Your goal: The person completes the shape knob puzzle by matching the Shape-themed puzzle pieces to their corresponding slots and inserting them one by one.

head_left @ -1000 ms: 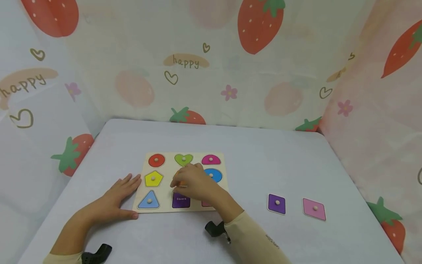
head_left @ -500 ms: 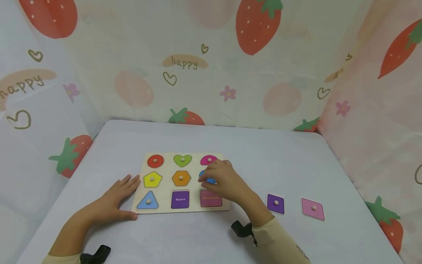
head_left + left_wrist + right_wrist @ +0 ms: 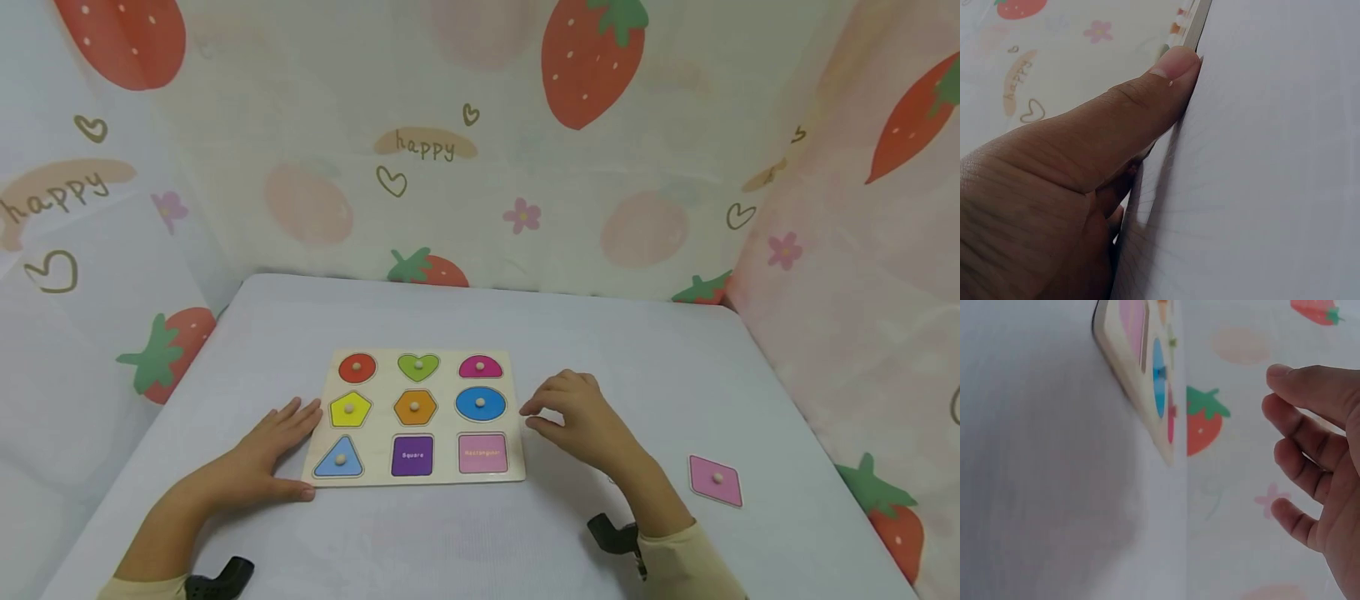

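A wooden peg puzzle board (image 3: 384, 383) lies flat on the table. Knobbed shapes fill its top two rows, and a blue triangle (image 3: 330, 467) fills the lower left. The recesses printed Square (image 3: 412, 468) and Rectangular (image 3: 483, 465) hold no piece. My left hand (image 3: 258, 457) rests spread at the board's left edge; its thumb (image 3: 1129, 103) touches the edge in the left wrist view. My right hand (image 3: 583, 423) hovers right of the board, fingers loosely bent, nothing in it. The purple square piece is almost wholly hidden behind that hand. A pink knobbed rectangle (image 3: 703, 475) lies farther right.
The white tabletop (image 3: 615, 333) extends behind and right of the board. A strawberry-printed curtain (image 3: 337, 75) walls the back and both sides. Black wrist devices (image 3: 225, 577) sit at both sleeves.
My right hand has swept rightward from over the middle of the board to beyond its right edge, uncovering the hexagon and oval and covering the purple square piece. My left hand has stayed put.
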### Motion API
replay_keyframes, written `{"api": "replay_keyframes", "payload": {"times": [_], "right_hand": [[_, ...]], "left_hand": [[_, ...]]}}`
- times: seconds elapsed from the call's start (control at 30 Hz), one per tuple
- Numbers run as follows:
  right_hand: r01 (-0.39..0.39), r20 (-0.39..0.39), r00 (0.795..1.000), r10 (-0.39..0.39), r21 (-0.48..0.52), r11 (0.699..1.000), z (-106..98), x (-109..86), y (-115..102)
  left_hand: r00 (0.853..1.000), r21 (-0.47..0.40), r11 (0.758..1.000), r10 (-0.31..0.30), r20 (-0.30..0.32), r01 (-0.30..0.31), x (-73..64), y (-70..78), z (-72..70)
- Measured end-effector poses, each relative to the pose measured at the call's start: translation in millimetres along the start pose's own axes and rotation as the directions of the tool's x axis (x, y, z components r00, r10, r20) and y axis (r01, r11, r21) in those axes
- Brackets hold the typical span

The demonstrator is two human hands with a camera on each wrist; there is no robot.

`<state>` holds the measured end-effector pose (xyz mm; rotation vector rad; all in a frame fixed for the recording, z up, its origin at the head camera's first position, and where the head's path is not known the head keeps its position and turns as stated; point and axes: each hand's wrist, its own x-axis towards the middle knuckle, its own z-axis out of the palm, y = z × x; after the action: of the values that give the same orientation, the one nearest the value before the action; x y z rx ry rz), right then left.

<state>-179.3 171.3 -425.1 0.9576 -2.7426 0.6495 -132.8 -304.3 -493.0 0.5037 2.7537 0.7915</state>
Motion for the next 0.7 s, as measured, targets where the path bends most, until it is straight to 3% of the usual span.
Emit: {"api": "replay_keyframes", "payload": {"times": [0.2, 0.5, 0.7], "right_hand": [[0.008, -0.050, 0.999, -0.006, 0.059, 0.998, -6.8, -18.8, 19.5], [0.047, -0.172, 0.985, -0.022, 0.146, 0.988, -18.2, -43.0, 48.8], [-0.017, -0.137, 0.990, 0.042, 0.179, 0.984, -26.0, -59.1, 63.9]], "left_hand": [[1.000, 0.002, 1.000, -0.031, 0.005, 0.031, -0.8, -1.7, 1.9], [1.000, 0.006, 1.000, -0.004, 0.003, 0.004, 0.4, -1.1, 0.8], [1.000, 0.007, 1.000, -0.009, 0.006, 0.009, 0.0, -1.0, 0.8]]}}
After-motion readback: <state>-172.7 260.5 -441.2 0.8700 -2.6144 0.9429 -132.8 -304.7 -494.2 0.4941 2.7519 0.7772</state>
